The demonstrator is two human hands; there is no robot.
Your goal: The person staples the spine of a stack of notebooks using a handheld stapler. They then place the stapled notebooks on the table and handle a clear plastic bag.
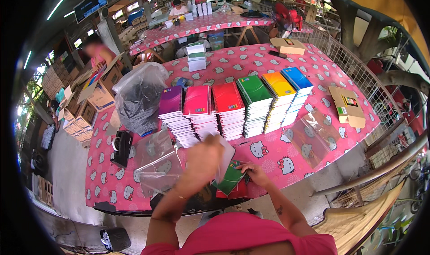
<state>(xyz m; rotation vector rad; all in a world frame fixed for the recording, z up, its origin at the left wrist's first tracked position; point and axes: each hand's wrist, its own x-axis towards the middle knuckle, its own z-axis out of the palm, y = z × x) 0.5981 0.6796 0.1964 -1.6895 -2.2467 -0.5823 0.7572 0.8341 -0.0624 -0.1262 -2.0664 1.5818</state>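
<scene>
My left hand (204, 161) is smeared by motion in front of the stacks, beside a whitish sheet or notebook page (227, 156); whether its fingers grip this I cannot make out. At the table's near edge, my right hand (256, 172) holds the edge of a green notebook (230, 179). Beneath that one lies a red notebook (237, 192), partly covered. Spiral notebooks stand in a row of tall stacks beyond my hands: purple (170, 98), pink (197, 99), red (228, 97), green (254, 88), yellow (279, 84) and blue (297, 78).
Clear plastic sleeves (159, 165) lie left of my arms, more plastic (313, 138) at right. A black tape dispenser (121, 148), a filled plastic bag (142, 91), opened cartons (347, 106) and a smaller notebook stack (196, 62) occupy the pink table (112, 183). Other people work farther back.
</scene>
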